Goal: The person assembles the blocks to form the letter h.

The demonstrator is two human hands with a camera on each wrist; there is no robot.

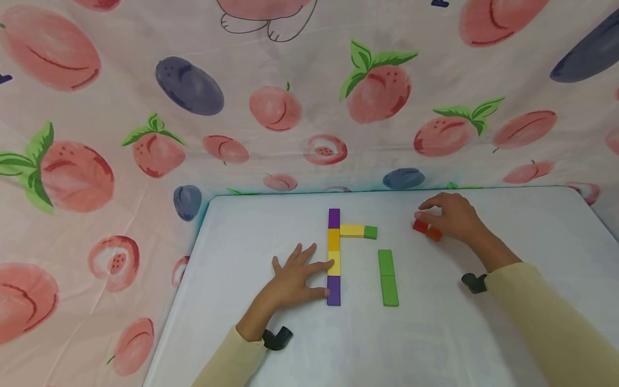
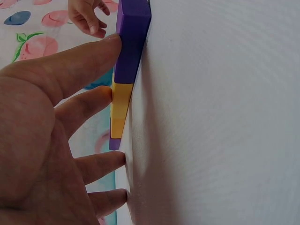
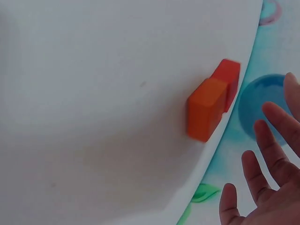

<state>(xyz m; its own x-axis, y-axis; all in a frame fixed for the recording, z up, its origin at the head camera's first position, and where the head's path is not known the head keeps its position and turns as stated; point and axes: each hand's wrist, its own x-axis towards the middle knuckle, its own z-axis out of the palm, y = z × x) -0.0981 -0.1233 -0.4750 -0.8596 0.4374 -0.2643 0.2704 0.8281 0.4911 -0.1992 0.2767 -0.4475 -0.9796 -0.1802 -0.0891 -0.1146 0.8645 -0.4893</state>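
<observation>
In the head view, my left hand [image 1: 292, 277] is spread beside a straight column of blocks. Its thumb touches the lower purple block [image 1: 333, 291] and a finger rests on the yellow block [image 1: 334, 263]. Above these lie an orange-yellow block [image 1: 333, 239] and another purple block [image 1: 334, 219]. A yellow block [image 1: 352, 231] and a small green block [image 1: 370, 232] branch off rightward. My right hand [image 1: 454, 217] hovers over a red block [image 1: 419, 226] and an orange block [image 1: 434, 233]. The right wrist view shows its fingers [image 3: 272, 145] loosely extended, apart from the orange block [image 3: 206, 110].
Two green blocks [image 1: 388, 277] lie end to end between the column and my right hand. The white table [image 1: 435, 338] meets a fruit-printed cloth [image 1: 290, 64] along its far and left edges. A dark device [image 1: 278, 338] sits at my left wrist, another [image 1: 474, 283] at my right.
</observation>
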